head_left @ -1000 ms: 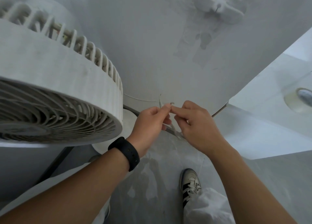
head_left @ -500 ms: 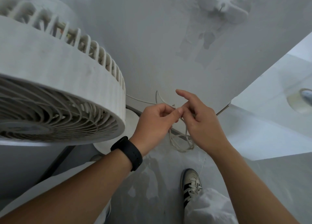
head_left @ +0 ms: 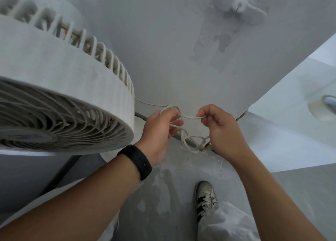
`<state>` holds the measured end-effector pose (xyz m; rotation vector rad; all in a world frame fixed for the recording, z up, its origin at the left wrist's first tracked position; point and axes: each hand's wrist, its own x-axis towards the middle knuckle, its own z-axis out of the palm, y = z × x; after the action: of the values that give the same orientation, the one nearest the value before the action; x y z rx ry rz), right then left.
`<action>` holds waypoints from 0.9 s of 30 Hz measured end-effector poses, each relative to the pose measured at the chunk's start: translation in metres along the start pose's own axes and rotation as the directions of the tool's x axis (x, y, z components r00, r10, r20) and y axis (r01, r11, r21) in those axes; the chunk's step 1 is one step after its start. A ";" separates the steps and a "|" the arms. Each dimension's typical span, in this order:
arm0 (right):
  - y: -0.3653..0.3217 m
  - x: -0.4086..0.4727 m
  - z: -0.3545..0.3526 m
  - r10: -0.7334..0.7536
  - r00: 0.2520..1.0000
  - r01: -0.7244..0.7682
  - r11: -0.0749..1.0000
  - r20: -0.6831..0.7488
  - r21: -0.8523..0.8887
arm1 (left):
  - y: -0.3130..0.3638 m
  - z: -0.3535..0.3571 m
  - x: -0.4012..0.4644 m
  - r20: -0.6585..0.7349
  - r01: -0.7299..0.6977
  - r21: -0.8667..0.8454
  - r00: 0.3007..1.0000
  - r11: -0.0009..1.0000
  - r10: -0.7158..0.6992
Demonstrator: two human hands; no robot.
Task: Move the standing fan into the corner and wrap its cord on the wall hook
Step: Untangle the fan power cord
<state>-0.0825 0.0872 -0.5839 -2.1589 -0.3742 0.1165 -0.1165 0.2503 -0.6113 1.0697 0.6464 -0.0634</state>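
The white standing fan (head_left: 60, 95) fills the left of the view, its round head close to the wall. A thin white cord (head_left: 189, 116) runs from behind the fan along the wall into my hands. My left hand (head_left: 160, 130), with a black band on the wrist, holds a loop of the cord between curled fingers. My right hand (head_left: 221, 130) pinches the cord a short way to the right. More loops hang tangled below, between the two hands. The white wall hook (head_left: 239, 7) sits high on the wall, well above both hands, with nothing on it.
A white counter or ledge (head_left: 291, 124) juts out at the right, with a roll of tape (head_left: 325, 110) on it. The fan's round base (head_left: 140, 120) and dark pole stand on the grey floor. My shoe (head_left: 205, 199) is at the bottom right.
My hands have moved apart, stretching a short length of cord between them. Loops of cord now hang below the hands, where earlier the fingertips met over a bunched cord.
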 end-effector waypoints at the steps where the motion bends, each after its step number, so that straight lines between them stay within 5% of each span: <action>1: 0.001 0.001 -0.001 0.020 1.000 -0.020 0.999 -0.004 0.043 | 0.001 -0.001 0.000 0.010 0.023 -0.029 1.000 0.999 -0.023; 8: 0.006 0.001 -0.001 0.186 0.967 -0.153 0.970 0.175 -0.187 | 0.003 -0.002 -0.001 0.029 -0.070 0.036 0.997 0.997 0.069; 16: -0.014 -0.003 -0.009 0.115 0.901 -0.245 0.931 0.419 0.272 | 0.000 -0.005 -0.001 0.056 -0.116 0.102 0.992 0.988 0.110; 21: -0.013 -0.002 0.004 0.228 0.935 -0.245 0.969 0.272 0.032 | -0.005 -0.003 -0.002 0.123 -0.170 0.144 0.981 0.975 0.153; 27: -0.022 -0.004 0.001 0.079 0.951 -0.127 0.981 0.299 0.145 | -0.005 -0.002 0.001 0.118 -0.138 0.091 0.985 0.986 0.127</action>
<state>-0.0914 0.0985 -0.5666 -2.0009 -0.4046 0.5132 -0.1179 0.2500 -0.6165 1.1939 0.4738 -0.0397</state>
